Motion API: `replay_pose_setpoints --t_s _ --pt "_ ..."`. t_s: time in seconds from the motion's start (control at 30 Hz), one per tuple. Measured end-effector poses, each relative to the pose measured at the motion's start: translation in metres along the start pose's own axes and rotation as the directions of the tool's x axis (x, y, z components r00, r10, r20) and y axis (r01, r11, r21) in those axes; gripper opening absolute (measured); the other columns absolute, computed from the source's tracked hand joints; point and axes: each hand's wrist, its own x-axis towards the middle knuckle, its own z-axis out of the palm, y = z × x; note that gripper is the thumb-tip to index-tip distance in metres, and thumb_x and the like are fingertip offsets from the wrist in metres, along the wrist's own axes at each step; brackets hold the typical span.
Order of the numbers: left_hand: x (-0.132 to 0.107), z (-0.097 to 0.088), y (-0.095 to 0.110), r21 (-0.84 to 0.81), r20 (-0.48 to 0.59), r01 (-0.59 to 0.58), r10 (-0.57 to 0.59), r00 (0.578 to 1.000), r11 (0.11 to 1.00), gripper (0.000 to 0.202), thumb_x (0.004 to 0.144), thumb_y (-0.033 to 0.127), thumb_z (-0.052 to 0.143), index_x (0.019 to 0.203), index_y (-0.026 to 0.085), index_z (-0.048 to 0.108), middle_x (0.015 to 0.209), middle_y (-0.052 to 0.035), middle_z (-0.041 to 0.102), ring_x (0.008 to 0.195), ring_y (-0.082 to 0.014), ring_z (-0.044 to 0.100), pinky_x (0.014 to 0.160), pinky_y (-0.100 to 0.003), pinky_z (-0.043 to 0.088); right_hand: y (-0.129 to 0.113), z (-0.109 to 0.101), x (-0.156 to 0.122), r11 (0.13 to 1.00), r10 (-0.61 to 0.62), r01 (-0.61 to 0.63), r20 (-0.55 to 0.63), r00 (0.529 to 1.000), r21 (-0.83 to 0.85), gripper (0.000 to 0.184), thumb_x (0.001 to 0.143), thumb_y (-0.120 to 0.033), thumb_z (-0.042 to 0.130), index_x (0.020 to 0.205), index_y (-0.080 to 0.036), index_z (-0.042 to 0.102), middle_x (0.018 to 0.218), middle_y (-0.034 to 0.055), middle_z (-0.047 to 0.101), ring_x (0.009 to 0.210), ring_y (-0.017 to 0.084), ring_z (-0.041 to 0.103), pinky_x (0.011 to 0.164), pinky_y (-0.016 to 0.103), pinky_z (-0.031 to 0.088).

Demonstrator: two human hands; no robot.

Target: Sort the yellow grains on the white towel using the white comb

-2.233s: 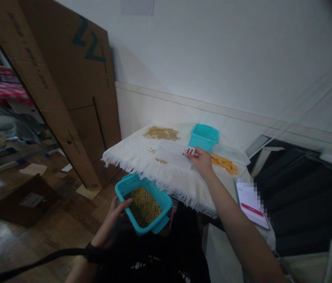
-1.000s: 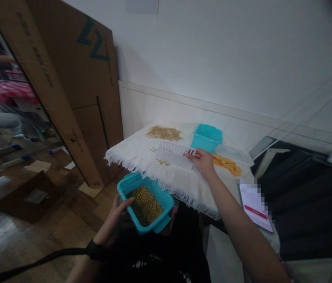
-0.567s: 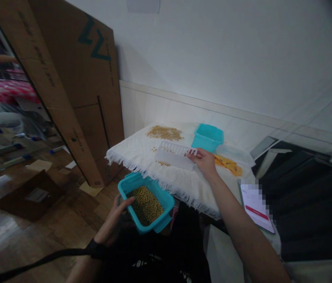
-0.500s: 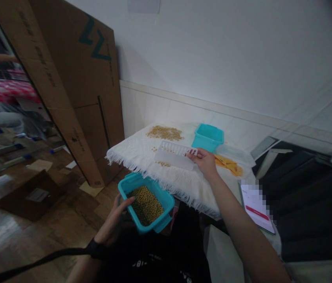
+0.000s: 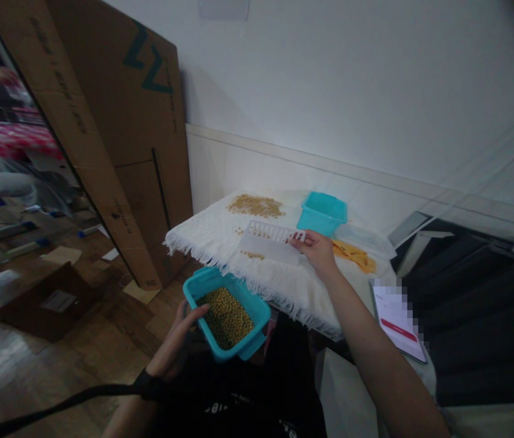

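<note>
My left hand grips the side of a teal plastic tub, its thumb hooked over the rim. Yellowish soybeans lie inside this tub, which is tilted below the table's front edge. With my right hand I pinch the right end of a white slotted plastic plate, held low over the cloth. Some loose soybeans are by the plate's front left edge. Behind it, a wider patch of soybeans is spread on the white fringed tablecloth.
A second teal tub stands at the back, with a clear plastic lid and a yellow cloth beside it. A phone or tablet lies at right. Tall cardboard borders the left; another person's hand shows beyond.
The slotted plate has shifted very slightly toward me in my right hand. My left hand and its tub look the same. At far left, the other person's hand has come into view.
</note>
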Motion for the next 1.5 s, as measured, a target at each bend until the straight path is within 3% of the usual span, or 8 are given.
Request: replay_pose_setpoints --t_s 0.33,0.53,0.7,0.83,1.2,1.5 --pt "-0.001 0.001 0.0 -0.014 -0.014 -0.02 0.019 1.0 1.0 0.068 0.087 0.051 0.074 0.144 0.035 0.041 0.141 -0.0118 0.062 0.093 -0.0278 0.077 0.072 -0.04 0.062 0.002 -0.001 0.001 0.999 0.029 -0.029 0.008 1.0 0.026 0.05 0.055 -0.059 0.093 0.086 -0.022 0.078 0.083 0.0042 0.081 0.072 0.023 0.074 0.069 0.033 0.057" --pt "-0.002 0.0 0.003 -0.018 -0.038 -0.02 0.019 0.999 1.0 0.072 0.086 0.052 0.075 0.146 0.035 0.04 0.139 -0.0125 0.063 0.09 -0.0273 0.077 0.07 -0.04 0.061 -0.009 -0.011 -0.001 0.99 0.106 -0.093 -0.135 0.985 0.102 0.061 0.05 -0.06 0.094 0.093 -0.022 0.076 0.085 0.0068 0.082 0.075 0.027 0.076 0.067 0.037 0.06" --pt "-0.003 0.001 0.006 -0.038 -0.038 -0.033 0.032 0.999 0.999 0.074 0.085 0.049 0.077 0.147 0.035 0.04 0.137 -0.0128 0.066 0.09 -0.0273 0.078 0.075 -0.043 0.064 -0.007 -0.033 -0.023 0.972 0.225 -0.199 -0.25 0.942 0.125 0.068 0.047 -0.047 0.097 0.106 -0.023 0.073 0.081 0.0044 0.08 0.07 0.026 0.074 0.059 0.035 0.059" --pt "-0.004 0.002 0.006 -0.047 -0.068 -0.047 0.044 0.997 0.998 0.073 0.084 0.048 0.078 0.146 0.034 0.042 0.137 -0.0131 0.067 0.089 -0.0271 0.079 0.075 -0.042 0.065 0.003 -0.039 -0.042 0.956 0.284 -0.245 -0.288 0.915 0.165 0.062 0.047 -0.04 0.096 0.102 -0.022 0.074 0.08 0.003 0.078 0.068 0.024 0.072 0.059 0.035 0.059" --pt "-0.003 0.002 0.005 -0.029 -0.086 -0.055 0.052 0.995 0.998 0.074 0.087 0.046 0.076 0.149 0.035 0.038 0.141 -0.0132 0.063 0.091 -0.0263 0.078 0.076 -0.044 0.066 0.003 -0.025 -0.046 0.913 0.375 -0.316 -0.231 0.898 0.257 0.062 0.045 -0.033 0.093 0.102 -0.021 0.072 0.08 0.0017 0.077 0.067 0.022 0.07 0.059 0.035 0.059" --pt "-0.006 0.003 0.008 -0.052 -0.072 -0.05 0.046 0.996 0.997 0.077 0.084 0.047 0.08 0.149 0.035 0.04 0.14 -0.0142 0.065 0.092 -0.0278 0.078 0.075 -0.044 0.066 0.0 -0.027 -0.057 0.902 0.414 -0.355 -0.257 0.873 0.248 0.062 0.046 -0.031 0.094 0.103 -0.024 0.072 0.077 0.0004 0.076 0.068 0.024 0.072 0.058 0.036 0.061"
